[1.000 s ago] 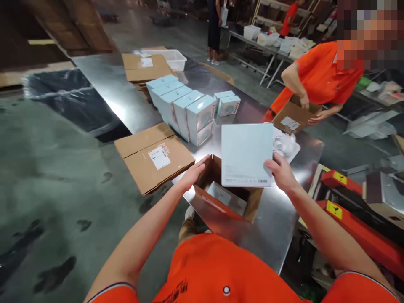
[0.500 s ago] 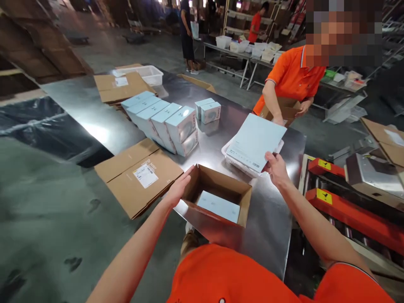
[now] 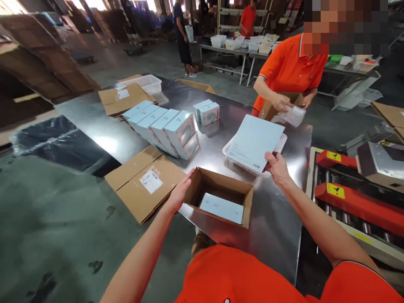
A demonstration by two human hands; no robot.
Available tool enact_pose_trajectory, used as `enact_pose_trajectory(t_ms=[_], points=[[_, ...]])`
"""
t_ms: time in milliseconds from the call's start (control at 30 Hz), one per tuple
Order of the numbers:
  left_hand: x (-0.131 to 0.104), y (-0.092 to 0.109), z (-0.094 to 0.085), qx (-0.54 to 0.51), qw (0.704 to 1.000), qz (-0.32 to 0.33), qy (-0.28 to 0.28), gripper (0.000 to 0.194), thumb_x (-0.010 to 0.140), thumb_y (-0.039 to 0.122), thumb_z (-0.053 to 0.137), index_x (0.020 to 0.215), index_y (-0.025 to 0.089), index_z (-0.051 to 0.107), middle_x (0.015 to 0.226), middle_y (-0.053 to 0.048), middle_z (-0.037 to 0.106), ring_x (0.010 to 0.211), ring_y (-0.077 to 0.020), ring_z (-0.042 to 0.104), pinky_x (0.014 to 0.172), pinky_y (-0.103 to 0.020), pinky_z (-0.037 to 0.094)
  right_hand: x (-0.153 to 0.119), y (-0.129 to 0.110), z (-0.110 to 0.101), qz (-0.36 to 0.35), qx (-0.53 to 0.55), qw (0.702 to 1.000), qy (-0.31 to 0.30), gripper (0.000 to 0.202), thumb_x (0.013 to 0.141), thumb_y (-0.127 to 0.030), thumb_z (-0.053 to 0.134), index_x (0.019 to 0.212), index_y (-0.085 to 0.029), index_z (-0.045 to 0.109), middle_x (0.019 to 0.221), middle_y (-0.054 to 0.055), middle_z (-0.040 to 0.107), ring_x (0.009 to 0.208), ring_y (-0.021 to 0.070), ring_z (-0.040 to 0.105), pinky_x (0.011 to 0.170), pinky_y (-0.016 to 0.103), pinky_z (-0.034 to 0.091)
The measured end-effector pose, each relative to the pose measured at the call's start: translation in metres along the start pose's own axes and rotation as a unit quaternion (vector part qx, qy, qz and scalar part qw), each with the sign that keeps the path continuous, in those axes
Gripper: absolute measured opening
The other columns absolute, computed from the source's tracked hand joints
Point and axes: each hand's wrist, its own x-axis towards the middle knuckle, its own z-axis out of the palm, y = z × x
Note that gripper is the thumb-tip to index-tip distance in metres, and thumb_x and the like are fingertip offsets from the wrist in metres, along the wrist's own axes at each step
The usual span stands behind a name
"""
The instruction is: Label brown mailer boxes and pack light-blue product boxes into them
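Right hand [image 3: 277,168], bare: thumb on top, fingers beneath, a narrow pinch on the near right corner of one flat, square, pale-blue printed box [image 3: 257,141]; the box sits over a shallow white plastic basket [image 3: 240,166], hiding most of it, and whether it bears on the basket cannot be told. Left hand [image 3: 180,195], bare: fingers outstretched and laid along the left end of one open-topped brown cardboard carton [image 3: 247,207], nothing gripped. Inside that carton, on its floor toward the near side: one oblong pale-blue box [image 3: 222,208]. Just left of the left hand: brown flattened cardboard cartons [image 3: 131,181], the top one bearing a white label, overhanging the table edge. Beyond the carton: a row of pale-blue oblong boxes [image 3: 181,128], stacked two high at the near end; beside it, apart, a pair of smaller pale-blue boxes [image 3: 210,113]. At the far end: another labelled flattened brown carton [image 3: 134,99] and a translucent plastic tray [image 3: 153,85]. All stand on one shiny metal table [image 3: 271,219]. Across it: a co-worker in an orange shirt [image 3: 288,65], holding a crumpled clear packet [image 3: 295,116] at a brown box [image 3: 267,110].
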Motion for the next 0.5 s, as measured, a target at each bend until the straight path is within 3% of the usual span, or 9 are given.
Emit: enact_pose_trajectory(t_ms=[133, 233, 300, 433, 500], points=[[0.001, 0.0, 0.0, -0.007, 1.0, -0.003, 0.0, 0.071, 0.09, 0.057, 0.05, 0.152, 0.023, 0.044, 0.162, -0.001, 0.034, 0.155, -0.0234, 0.021, 0.129, -0.039, 0.015, -0.024, -0.016, 0.003, -0.068, -0.036, 0.997, -0.026, 0.064, 0.062, -0.065, 0.076, 0.104, -0.024, 0.051, 0.087, 0.001, 0.061, 0.063, 0.0158, 0.055, 0.044, 0.028, 0.047], [0.004, 0.0, -0.001, -0.007, 1.0, -0.012, 0.008, 0.071, 0.089, 0.057, 0.052, 0.15, 0.022, 0.047, 0.161, 0.0, 0.036, 0.153, -0.0243, 0.027, 0.128, -0.039, 0.018, -0.056, -0.035, 0.01, -0.175, -0.186, 0.958, -0.128, 0.077, 0.061, -0.062, 0.079, 0.124, -0.027, 0.052, 0.099, 0.005, 0.063, 0.077, 0.0215, 0.06, 0.052, 0.029, 0.047], [0.007, 0.0, -0.002, -0.008, 1.0, -0.019, 0.016, 0.07, 0.089, 0.057, 0.051, 0.149, 0.023, 0.049, 0.159, 0.0, 0.038, 0.152, -0.025, 0.03, 0.128, -0.04, 0.021, -0.074, -0.044, 0.019, -0.245, -0.355, 0.879, -0.204, 0.086, 0.063, -0.059, 0.08, 0.137, -0.028, 0.049, 0.103, 0.008, 0.063, 0.083, 0.0257, 0.062, 0.059, 0.031, 0.046], [0.007, -0.002, -0.002, -0.01, 1.0, 0.012, -0.013, 0.07, 0.092, 0.057, 0.048, 0.152, 0.022, 0.043, 0.162, 0.0, 0.034, 0.153, -0.0225, 0.028, 0.128, -0.038, 0.019, -0.093, -0.041, 0.047, -0.311, -0.626, 0.657, -0.284, 0.074, 0.08, -0.045, 0.072, 0.148, -0.032, 0.046, 0.105, 0.013, 0.063, 0.081, 0.0284, 0.062, 0.062, 0.032, 0.042], [0.005, -0.002, 0.0, 0.0, 1.0, 0.018, -0.02, 0.072, 0.093, 0.059, 0.047, 0.154, 0.021, 0.04, 0.163, -0.001, 0.031, 0.154, -0.0212, 0.025, 0.129, -0.036, 0.016, -0.099, -0.031, 0.061, -0.308, -0.681, 0.59, -0.306, 0.068, 0.085, -0.037, 0.068, 0.149, -0.032, 0.045, 0.103, 0.015, 0.064, 0.084, 0.0302, 0.062, 0.064, 0.034, 0.045]])
